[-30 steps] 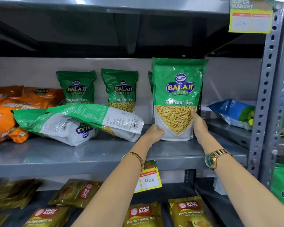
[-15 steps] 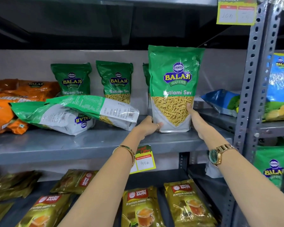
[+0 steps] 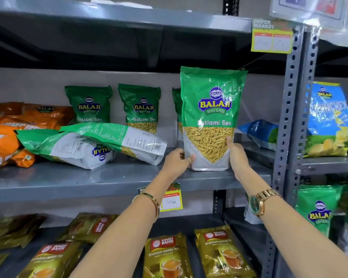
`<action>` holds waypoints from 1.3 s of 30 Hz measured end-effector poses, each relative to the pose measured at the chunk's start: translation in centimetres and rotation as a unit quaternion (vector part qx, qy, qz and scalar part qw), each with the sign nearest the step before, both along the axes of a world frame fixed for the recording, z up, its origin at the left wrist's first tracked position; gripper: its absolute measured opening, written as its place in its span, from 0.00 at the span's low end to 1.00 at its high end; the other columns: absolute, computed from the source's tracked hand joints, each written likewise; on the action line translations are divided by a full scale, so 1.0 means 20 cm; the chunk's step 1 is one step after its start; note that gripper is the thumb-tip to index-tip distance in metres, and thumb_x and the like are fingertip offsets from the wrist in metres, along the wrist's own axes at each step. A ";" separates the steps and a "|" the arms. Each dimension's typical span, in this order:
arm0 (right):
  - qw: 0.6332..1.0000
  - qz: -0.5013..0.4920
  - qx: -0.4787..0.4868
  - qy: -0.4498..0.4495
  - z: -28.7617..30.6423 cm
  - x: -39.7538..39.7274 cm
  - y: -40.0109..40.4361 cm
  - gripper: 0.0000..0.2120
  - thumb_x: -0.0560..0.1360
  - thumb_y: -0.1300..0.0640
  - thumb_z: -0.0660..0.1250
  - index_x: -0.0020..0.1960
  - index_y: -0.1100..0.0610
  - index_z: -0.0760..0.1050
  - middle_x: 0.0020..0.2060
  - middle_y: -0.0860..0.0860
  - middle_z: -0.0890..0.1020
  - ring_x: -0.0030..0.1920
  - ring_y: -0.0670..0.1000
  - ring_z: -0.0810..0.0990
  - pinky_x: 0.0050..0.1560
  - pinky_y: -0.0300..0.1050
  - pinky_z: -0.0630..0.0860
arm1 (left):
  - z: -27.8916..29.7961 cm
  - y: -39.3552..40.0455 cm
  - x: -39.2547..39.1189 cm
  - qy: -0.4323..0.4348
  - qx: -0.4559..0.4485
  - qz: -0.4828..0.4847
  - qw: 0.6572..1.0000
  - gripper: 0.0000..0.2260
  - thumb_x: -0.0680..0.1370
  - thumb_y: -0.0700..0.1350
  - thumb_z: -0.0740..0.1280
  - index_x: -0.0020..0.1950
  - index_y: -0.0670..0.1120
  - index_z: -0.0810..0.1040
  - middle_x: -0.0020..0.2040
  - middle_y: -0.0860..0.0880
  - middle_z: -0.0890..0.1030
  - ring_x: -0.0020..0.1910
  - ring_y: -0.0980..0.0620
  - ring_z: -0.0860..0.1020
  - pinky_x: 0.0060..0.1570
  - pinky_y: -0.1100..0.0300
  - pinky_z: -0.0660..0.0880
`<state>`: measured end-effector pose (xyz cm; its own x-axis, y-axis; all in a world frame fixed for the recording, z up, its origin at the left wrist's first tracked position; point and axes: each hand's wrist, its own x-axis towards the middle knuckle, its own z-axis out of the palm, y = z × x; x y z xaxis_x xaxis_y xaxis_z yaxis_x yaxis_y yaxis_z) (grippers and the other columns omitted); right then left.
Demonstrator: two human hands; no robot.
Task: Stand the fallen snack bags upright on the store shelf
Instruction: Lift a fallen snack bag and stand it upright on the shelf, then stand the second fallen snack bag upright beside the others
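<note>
A green Ratlami Sev bag (image 3: pixel 211 109) stands upright near the front right of the grey shelf (image 3: pixel 109 183). My left hand (image 3: pixel 177 162) grips its lower left corner and my right hand (image 3: pixel 236 155) holds its lower right side. To the left, two green bags lie fallen, one (image 3: pixel 117 140) on top of the other (image 3: pixel 72 150). Behind them two more green bags (image 3: pixel 88 105) (image 3: pixel 142 108) stand upright against the back wall. Another green bag (image 3: pixel 176 109) is mostly hidden behind the held one.
Orange snack bags (image 3: pixel 12 129) are heaped at the shelf's left end. A grey perforated upright (image 3: pixel 289 117) bounds the right side, with blue bags (image 3: pixel 329 119) beyond. Tea packets (image 3: pixel 167 255) lie on the lower shelf. A yellow price tag (image 3: pixel 171 199) hangs from the shelf edge.
The view has shifted a little, while the upright green bag stays in place. My left hand has closed in on its lower left corner; my right hand remains on its right side.
</note>
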<state>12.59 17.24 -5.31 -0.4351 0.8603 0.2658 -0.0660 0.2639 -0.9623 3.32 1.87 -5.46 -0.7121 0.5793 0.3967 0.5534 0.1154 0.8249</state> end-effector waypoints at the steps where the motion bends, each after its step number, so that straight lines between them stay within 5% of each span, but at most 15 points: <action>1: 0.998 -0.060 0.027 0.005 0.00 0.01 -0.03 0.31 0.73 0.34 0.54 0.67 0.54 0.67 0.67 0.56 0.74 0.67 0.60 0.70 0.71 0.64 0.58 | 0.00 -0.02 0.02 -0.004 0.053 0.017 0.998 0.14 0.77 0.42 0.65 0.61 0.39 0.75 0.60 0.44 0.79 0.57 0.49 0.76 0.56 0.63 0.70; 5: 0.916 -0.269 0.286 0.083 0.05 0.02 -0.23 0.13 0.76 0.55 0.62 0.57 0.61 0.75 0.56 0.60 0.79 0.55 0.60 0.77 0.66 0.58 0.66 | 0.02 -0.13 0.04 0.057 0.224 0.146 0.962 0.08 0.77 0.41 0.64 0.54 0.40 0.77 0.52 0.43 0.79 0.48 0.49 0.75 0.51 0.57 0.74; 7: 0.874 -0.246 0.390 0.152 0.09 -0.02 -0.33 0.12 0.74 0.60 0.60 0.52 0.66 0.76 0.49 0.62 0.80 0.49 0.60 0.77 0.54 0.49 0.70 | 0.04 -0.19 0.01 0.113 0.266 0.215 0.933 0.07 0.76 0.40 0.63 0.53 0.40 0.75 0.53 0.42 0.77 0.47 0.49 0.73 0.46 0.61 0.70; 11: 0.853 -0.138 0.479 0.157 0.16 -0.15 -0.50 0.14 0.73 0.60 0.58 0.50 0.68 0.76 0.44 0.63 0.81 0.45 0.62 0.79 0.47 0.40 0.67 | 0.10 -0.33 -0.08 0.152 0.302 0.298 0.893 0.10 0.76 0.37 0.63 0.55 0.36 0.72 0.56 0.38 0.75 0.50 0.42 0.73 0.42 0.65 0.62; 20: 0.870 0.001 0.488 0.070 0.22 -0.44 -0.72 0.18 0.74 0.62 0.63 0.62 0.64 0.72 0.58 0.61 0.78 0.58 0.61 0.76 0.57 0.50 0.72 | 0.13 -0.60 -0.27 0.161 0.288 0.353 0.876 0.15 0.76 0.40 0.65 0.61 0.36 0.70 0.61 0.38 0.73 0.59 0.42 0.72 0.52 0.66 0.63; 27: 0.854 0.086 0.509 -0.061 0.18 -0.59 -0.75 0.32 0.69 0.47 0.59 0.68 0.64 0.66 0.66 0.61 0.71 0.67 0.60 0.69 0.65 0.52 0.67 | 0.08 -0.64 -0.36 0.093 0.269 0.363 0.887 0.26 0.76 0.43 0.66 0.70 0.39 0.61 0.73 0.41 0.60 0.69 0.41 0.64 0.64 0.45 0.68; 32: 0.828 0.072 0.521 -0.191 0.09 -0.65 -0.70 0.48 0.62 0.29 0.46 0.74 0.57 0.57 0.75 0.54 0.62 0.74 0.55 0.60 0.71 0.59 0.61 | 0.06 -0.58 -0.36 0.033 0.280 0.332 0.900 0.38 0.75 0.45 0.68 0.76 0.40 0.46 0.78 0.41 0.51 0.77 0.45 0.52 0.73 0.53 0.54; 39: 0.825 0.058 0.532 -0.183 0.09 -0.69 -0.67 0.39 0.69 0.34 0.64 0.72 0.55 0.60 0.71 0.52 0.68 0.70 0.54 0.67 0.67 0.56 0.65 | 0.11 -0.49 -0.36 -0.002 0.274 0.325 0.905 0.35 0.79 0.41 0.61 0.76 0.40 0.40 0.79 0.45 0.43 0.78 0.50 0.46 0.70 0.63 0.48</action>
